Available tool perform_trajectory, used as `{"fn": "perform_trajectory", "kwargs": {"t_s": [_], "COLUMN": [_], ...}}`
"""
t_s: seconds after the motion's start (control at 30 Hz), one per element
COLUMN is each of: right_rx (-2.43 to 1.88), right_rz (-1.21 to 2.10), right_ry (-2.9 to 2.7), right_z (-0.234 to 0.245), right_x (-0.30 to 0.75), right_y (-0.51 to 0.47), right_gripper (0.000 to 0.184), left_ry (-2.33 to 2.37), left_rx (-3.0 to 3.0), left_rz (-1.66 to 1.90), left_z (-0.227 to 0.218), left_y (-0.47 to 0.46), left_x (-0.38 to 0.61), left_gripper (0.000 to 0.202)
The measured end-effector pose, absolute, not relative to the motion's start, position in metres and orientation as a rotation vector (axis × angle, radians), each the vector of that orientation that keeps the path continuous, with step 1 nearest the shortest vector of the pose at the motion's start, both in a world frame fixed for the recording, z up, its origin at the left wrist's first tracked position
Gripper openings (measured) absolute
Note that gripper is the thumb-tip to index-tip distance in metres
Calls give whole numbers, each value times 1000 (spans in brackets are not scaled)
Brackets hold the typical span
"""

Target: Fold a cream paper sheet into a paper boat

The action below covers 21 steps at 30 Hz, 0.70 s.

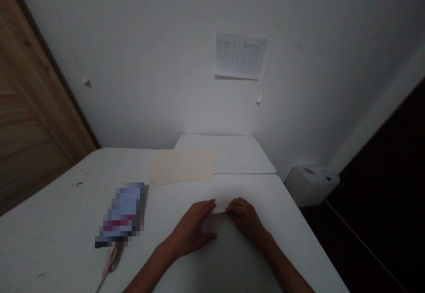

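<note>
Thin pale folded paper (219,206) between left hand (191,232) and right hand (245,217), fingers (202,207) pressed together

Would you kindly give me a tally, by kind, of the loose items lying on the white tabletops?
Folded paper: 1
Cream folder: 1
Blurred packet: 1
Scissors: 1
Total: 4

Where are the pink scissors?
In the head view, the pink-handled scissors lie near the bottom left of the white table, just below the blurred packet and to the left of the person's left hand.
</note>
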State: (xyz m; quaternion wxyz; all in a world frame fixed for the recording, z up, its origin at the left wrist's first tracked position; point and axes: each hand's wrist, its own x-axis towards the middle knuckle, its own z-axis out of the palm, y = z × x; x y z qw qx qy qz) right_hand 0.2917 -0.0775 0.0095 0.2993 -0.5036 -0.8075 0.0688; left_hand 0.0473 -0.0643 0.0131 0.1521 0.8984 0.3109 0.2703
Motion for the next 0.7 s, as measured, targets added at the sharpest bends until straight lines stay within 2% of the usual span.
{"fn": "perform_trajectory", "kwargs": {"t_s": [0.27,0.7], "right_rx": [-1255,-1160], "right_rz": [148,239], "right_ry": [-2185,-2147], "right_z": [1,-1], "right_x": [294,294], "right_y": [-81,-85], "right_gripper": [31,33], "left_ry": [826,849], "left_rx": [2668,2664], "left_rz": [759,719], "left_z": [3,9], "left_y": [-66,-69], "left_x": [51,55], "left_gripper": [44,26]}}
